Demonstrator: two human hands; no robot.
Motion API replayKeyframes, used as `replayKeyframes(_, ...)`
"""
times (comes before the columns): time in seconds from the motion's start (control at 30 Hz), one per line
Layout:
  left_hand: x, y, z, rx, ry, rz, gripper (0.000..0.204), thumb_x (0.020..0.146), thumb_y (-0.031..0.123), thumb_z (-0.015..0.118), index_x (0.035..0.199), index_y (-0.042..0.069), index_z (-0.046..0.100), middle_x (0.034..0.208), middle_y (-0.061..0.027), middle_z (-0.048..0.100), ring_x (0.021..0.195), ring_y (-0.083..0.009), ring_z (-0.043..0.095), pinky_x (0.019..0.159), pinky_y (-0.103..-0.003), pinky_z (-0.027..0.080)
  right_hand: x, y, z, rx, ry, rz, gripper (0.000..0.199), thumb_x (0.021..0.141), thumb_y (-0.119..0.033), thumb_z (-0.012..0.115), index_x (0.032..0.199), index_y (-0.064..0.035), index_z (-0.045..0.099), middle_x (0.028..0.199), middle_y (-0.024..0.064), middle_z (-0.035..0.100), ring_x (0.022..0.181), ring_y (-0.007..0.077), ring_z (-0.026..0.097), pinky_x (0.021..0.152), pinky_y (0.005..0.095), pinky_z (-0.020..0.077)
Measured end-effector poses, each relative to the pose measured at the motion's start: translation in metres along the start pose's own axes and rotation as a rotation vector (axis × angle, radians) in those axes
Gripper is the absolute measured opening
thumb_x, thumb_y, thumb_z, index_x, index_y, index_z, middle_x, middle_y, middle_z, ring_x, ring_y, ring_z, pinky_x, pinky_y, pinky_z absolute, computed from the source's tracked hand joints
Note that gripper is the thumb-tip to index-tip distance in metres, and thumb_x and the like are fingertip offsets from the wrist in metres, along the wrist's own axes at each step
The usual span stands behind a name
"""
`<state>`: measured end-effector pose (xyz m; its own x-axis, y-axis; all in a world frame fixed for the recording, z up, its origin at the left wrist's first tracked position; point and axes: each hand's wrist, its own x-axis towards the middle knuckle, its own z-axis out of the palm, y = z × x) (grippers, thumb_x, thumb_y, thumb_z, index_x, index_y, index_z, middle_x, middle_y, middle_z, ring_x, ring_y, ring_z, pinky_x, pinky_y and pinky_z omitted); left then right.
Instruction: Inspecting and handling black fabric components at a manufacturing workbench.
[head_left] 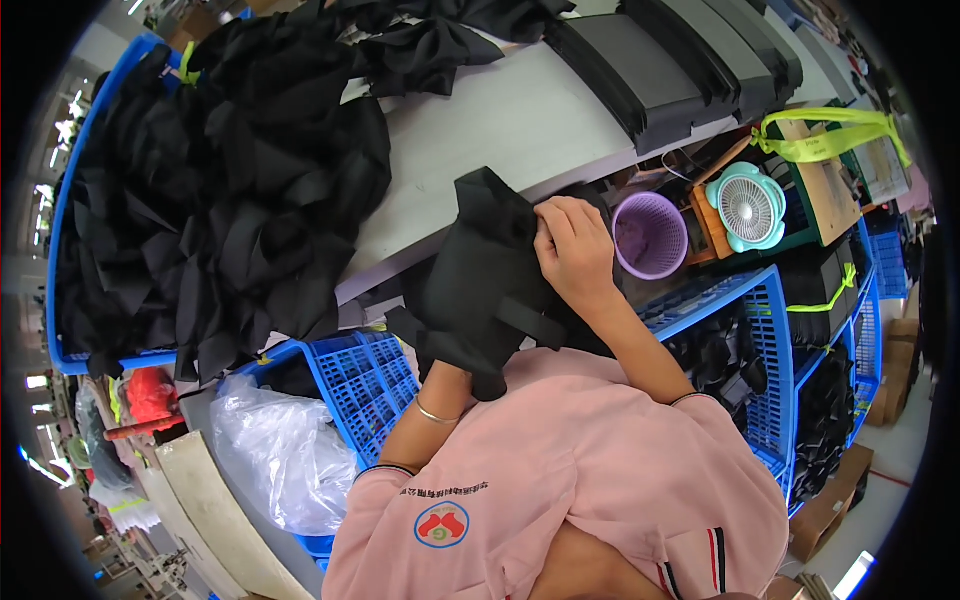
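Observation:
A black sewn fabric piece [475, 275] with flaps and a strap-like strip hangs in front of my chest, by the table's near edge. My right hand [575, 245] has its fingers curled over the fabric's upper right edge, closed on it. My left forearm [435, 410], with a bangle at the wrist, goes up into or behind the same piece. The cloth hides my left hand, so its fingers do not show.
A heap of black fabric pieces [230, 190] fills a blue crate at left. Stacked black padded panels [640, 70] lie on the white table [450, 140]. Rightward are a purple bin [650, 235], a turquoise fan [746, 207] and blue crates [770, 350]. Clear plastic [285, 450] lies lower left.

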<state>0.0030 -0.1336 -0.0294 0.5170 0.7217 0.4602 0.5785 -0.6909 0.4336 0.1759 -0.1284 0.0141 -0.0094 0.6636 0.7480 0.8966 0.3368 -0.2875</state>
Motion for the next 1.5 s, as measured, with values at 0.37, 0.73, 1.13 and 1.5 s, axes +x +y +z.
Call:
replayKeyframes(0.37, 0.026, -0.016, 0.01, -0.034, -0.027, -0.027, 0.045, 0.1, 0.017, 0.051, 0.14, -0.001, 0.045, 0.137, -0.0098, 0.054, 0.122, -0.0226, 0.054, 0.106, -0.035, 0.042, 0.013, 0.017, 0.011, -0.004, -0.138, 0.104, 0.039, 0.072, -0.006, 0.071, 0.11, 0.0014, 0.066, 0.113, 0.0146, 0.065, 0.099, 0.0326, 0.063, 0.095, 0.0421, 0.048)
replayKeyframes(0.73, 0.058, -0.072, -0.002, -1.412, 0.119, -0.644, 0.049, 0.099, 0.019, 0.055, 0.142, -0.001, 0.042, 0.139, -0.0108, 0.053, 0.125, -0.0232, 0.053, 0.11, -0.037, 0.04, 0.034, 0.061, -0.017, 1.079, -0.536, 0.221, 0.019, 0.073, -0.003, 0.077, 0.078, -0.0016, 0.059, 0.103, 0.0087, 0.064, 0.115, 0.0287, 0.057, 0.114, 0.0519, 0.0298)
replayKeyframes(1.13, 0.066, -0.034, 0.003, -1.474, 0.0, -0.895, 0.037, 0.1, 0.016, 0.057, 0.129, -0.006, 0.053, 0.126, -0.0151, 0.06, 0.119, -0.0222, 0.059, 0.103, -0.035, 0.047, 0.083, 0.127, 0.047, 0.215, 0.063, 0.348, 0.022, 0.091, -0.008, 0.065, 0.11, 0.0021, 0.065, 0.123, 0.015, 0.06, 0.112, 0.0268, 0.059, 0.096, 0.0316, 0.0447)
replayKeyframes(1.5, 0.114, -0.082, -0.015, -1.13, 0.063, -0.602, 0.028, 0.094, 0.016, 0.068, 0.118, 0.003, 0.062, 0.107, -0.002, 0.064, 0.096, -0.01, 0.061, 0.084, -0.026, 0.05, -0.018, 0.063, 0.053, 1.373, -0.183, 1.188, 0.029, 0.096, -0.012, 0.064, 0.122, 0.0001, 0.061, 0.106, 0.0054, 0.067, 0.093, 0.0131, 0.065, 0.084, 0.0249, 0.0507)
